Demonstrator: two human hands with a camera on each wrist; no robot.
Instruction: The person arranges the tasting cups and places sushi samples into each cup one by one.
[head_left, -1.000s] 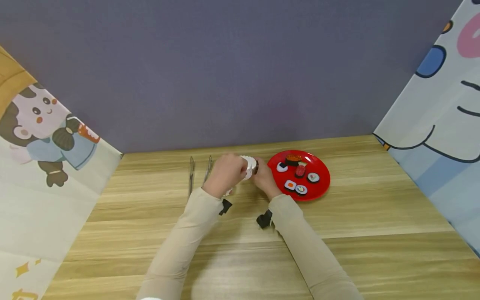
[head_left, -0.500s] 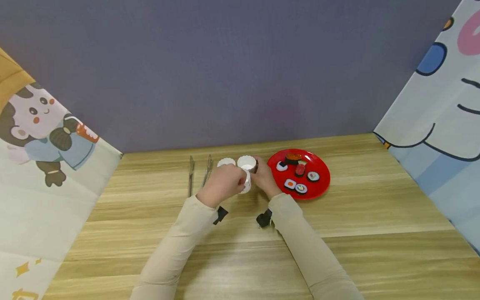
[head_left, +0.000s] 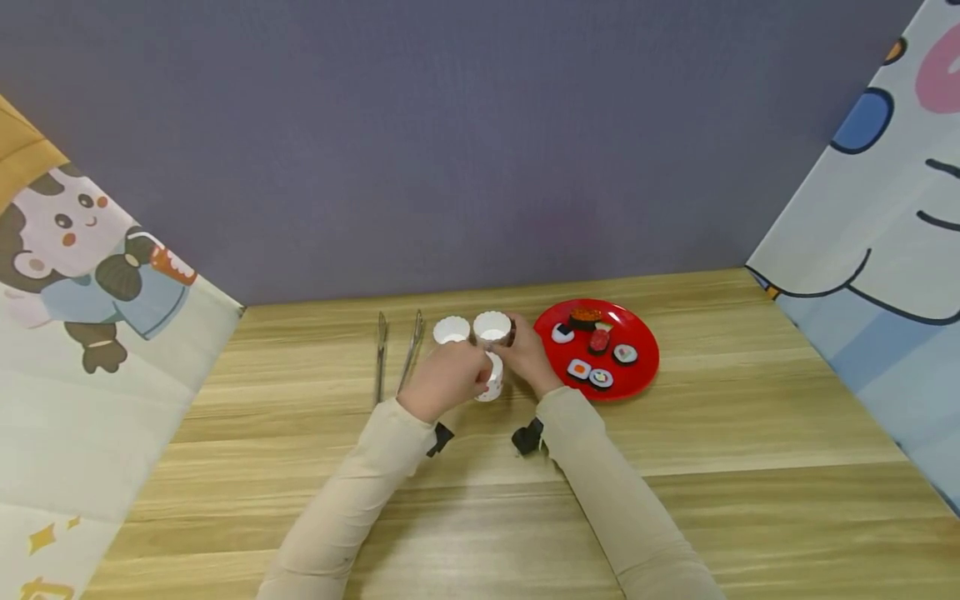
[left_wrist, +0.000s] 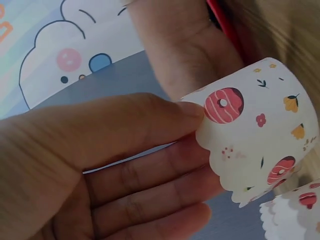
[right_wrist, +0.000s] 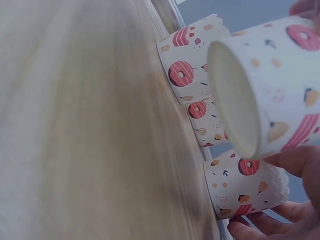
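Observation:
My left hand point(head_left: 448, 379) pinches a scalloped paper baking cup point(left_wrist: 260, 120) by its rim, thumb on the printed outside. This cup is tilted and raised above the table, its base showing in the right wrist view. My right hand point(head_left: 529, 357) holds a second paper cup point(head_left: 492, 327) that stands upright, thumb on the near side and fingers around the far side. Just left of it another paper cup point(head_left: 452, 330) stands upright, partly behind my left hand. A further cup point(right_wrist: 202, 122) shows between the standing ones in the right wrist view. All carry doughnut and flower prints.
A red plate point(head_left: 637, 379) with several toy sushi pieces point(head_left: 599, 340) lies right beside my right hand. Two metal tongs point(head_left: 381, 358) lie to the left of the cups. A grey panel point(head_left: 480, 150) rises behind the table, with printed cartoon panels at both sides.
My left hand has drawn one cup away from the right hand, toward me and lower. The cup in my right hand now stands upright with its opening visible. The right hand stays almost in place.

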